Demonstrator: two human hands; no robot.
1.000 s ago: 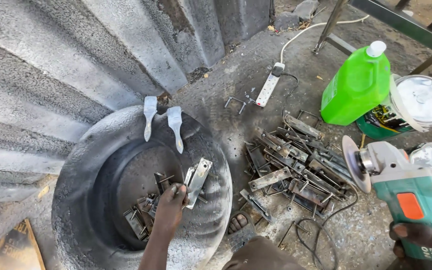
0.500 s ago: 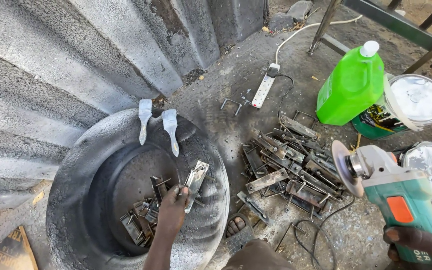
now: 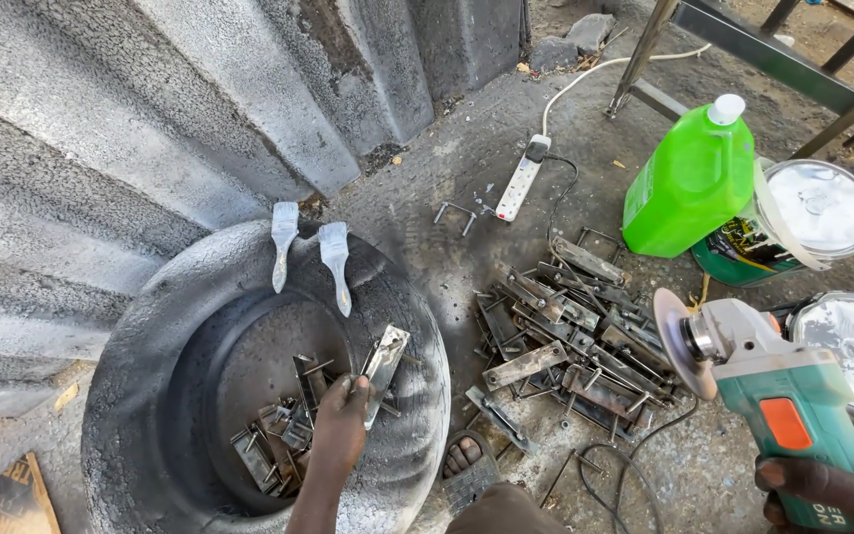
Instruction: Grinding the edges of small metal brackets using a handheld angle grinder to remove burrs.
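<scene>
Two hands busy, left hand (image 3: 340,427) fingers pinching a metal plate (image 3: 384,360) (over tyre (image 3: 150,326)), right hand (image 3: 832,491) gripping grinder (image 3: 763,381).

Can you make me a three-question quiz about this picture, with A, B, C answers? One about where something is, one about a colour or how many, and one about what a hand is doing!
1. Where do the paintbrushes lie?
A. on the rim of the old tyre
B. on the green jug
C. in a paint can

2. What colour is the big plastic jug?
A. red
B. blue
C. bright green

3. What is the right hand doing?
A. resting flat and empty on the ground
B. gripping the angle grinder
C. holding a paintbrush

Answers:
1 A, both brushes rest across the tyre's far rim, by the grey wall.
2 C, the jug is bright green with a white cap.
3 B, its fingers wrap the grinder's teal body, while the left hand holds a flat metal piece over the tyre's hollow.
</scene>
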